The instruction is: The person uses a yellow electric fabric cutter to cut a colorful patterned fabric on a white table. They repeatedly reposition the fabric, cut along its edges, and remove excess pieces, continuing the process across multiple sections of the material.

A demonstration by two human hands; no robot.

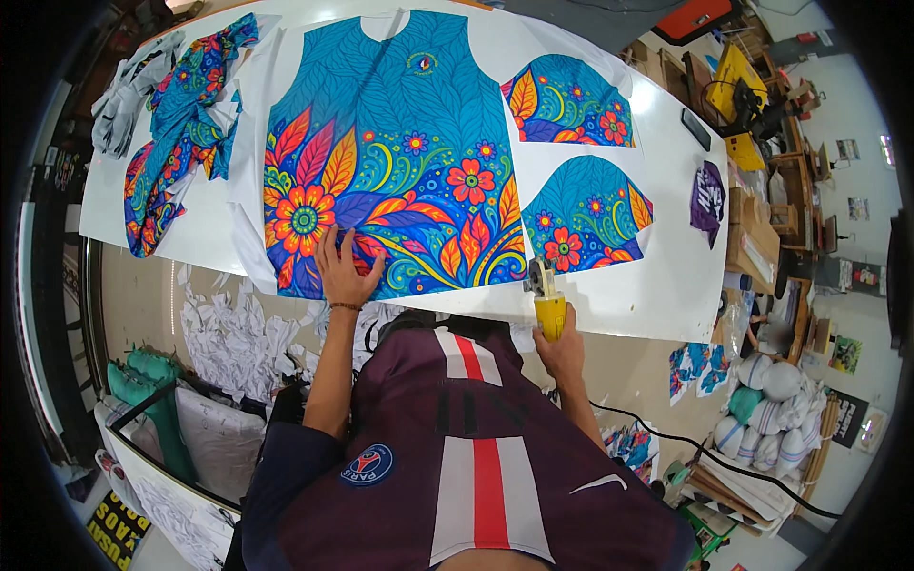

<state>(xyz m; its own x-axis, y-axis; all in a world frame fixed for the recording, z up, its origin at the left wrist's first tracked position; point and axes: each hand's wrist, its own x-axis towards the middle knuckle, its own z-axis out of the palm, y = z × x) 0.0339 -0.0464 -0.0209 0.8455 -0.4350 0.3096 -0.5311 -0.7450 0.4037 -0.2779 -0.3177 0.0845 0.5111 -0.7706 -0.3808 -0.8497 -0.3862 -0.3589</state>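
Observation:
A large shirt panel point(419, 105) of teal leaf-print fabric, with bright flowers low down, lies flat on the white table point(666, 276). My left hand point(347, 271) rests on its lower edge, fingers spread. In my right hand point(560, 347) is a yellow electric rotary fabric cutter point(549, 309). Its metal head is at the panel's lower right corner; whether the blade touches cloth I cannot tell. Two sleeve pieces, an upper one point(571, 95) and a lower one point(583, 205), lie right of the panel in the same print.
Crumpled printed offcuts point(195, 124) lie at the table's left, beside grey scraps point(133, 95). A dark phone point(696, 128) and purple cloth point(707, 203) are near the right edge. White scraps point(238, 343) cover the floor below. A black cable point(705, 443) runs off to the right.

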